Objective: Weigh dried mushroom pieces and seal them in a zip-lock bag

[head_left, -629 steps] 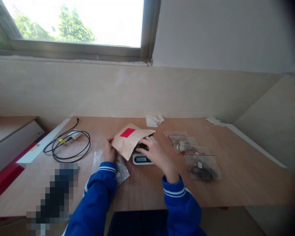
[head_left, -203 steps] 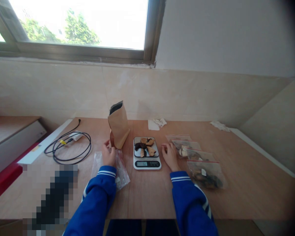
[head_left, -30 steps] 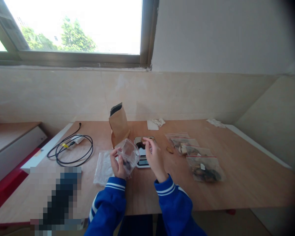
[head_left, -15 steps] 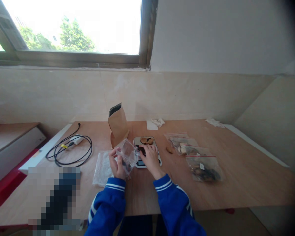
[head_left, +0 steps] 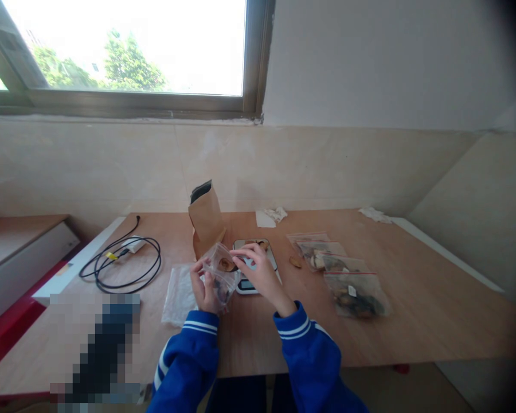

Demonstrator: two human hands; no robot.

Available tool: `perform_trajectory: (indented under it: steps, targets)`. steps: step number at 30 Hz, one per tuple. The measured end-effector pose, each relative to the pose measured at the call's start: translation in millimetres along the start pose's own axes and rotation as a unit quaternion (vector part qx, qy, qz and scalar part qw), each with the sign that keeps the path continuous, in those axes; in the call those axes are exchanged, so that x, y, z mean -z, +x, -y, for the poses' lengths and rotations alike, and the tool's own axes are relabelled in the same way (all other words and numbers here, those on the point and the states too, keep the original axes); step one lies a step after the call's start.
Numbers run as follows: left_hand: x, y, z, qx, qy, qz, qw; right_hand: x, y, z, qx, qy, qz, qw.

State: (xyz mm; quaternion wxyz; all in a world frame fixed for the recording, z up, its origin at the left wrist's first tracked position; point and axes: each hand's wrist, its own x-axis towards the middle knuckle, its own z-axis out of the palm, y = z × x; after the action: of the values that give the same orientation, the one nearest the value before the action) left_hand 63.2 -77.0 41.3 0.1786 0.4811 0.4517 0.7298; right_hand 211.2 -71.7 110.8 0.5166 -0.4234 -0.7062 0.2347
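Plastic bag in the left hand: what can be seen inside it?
At the mouth of the plastic bag, beside the right hand, a brown slice shows; dark pieces lie lower down. The left hand covers part, hiding anything behind it.

Is a clear plastic bag, tilted beside the scale, holding dark pieces. Has a brown slice at its mouth.

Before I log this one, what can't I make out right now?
All in the head view:
Reading on the scale: too small and blurred.
Part of the scale's pan: behind the right hand.
Whether that hand grips the slice: blurred at the fingertips.
Inside of the paper bag: too dark.
Writing, if any, on the label: too small.
Dark shape at left: pixelated.
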Motion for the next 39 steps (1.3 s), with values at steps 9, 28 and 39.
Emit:
perform_trajectory:
  steps: [9,28,39]
  targets:
    - [2.2,-1,7,-0.003,-0.001,0.016,1.0,-8,-5,-1,-0.036,0.053,0.089,0.994]
    - [-0.8,2,-6,0.014,0.008,-0.004,1.0,-10,11,-82,-0.014,-0.287,0.02,0.958]
    - [-0.7,2,-4,0.028,-0.005,0.002,1.0,-9,8,-37,-0.056,-0.051,-0.15,0.986]
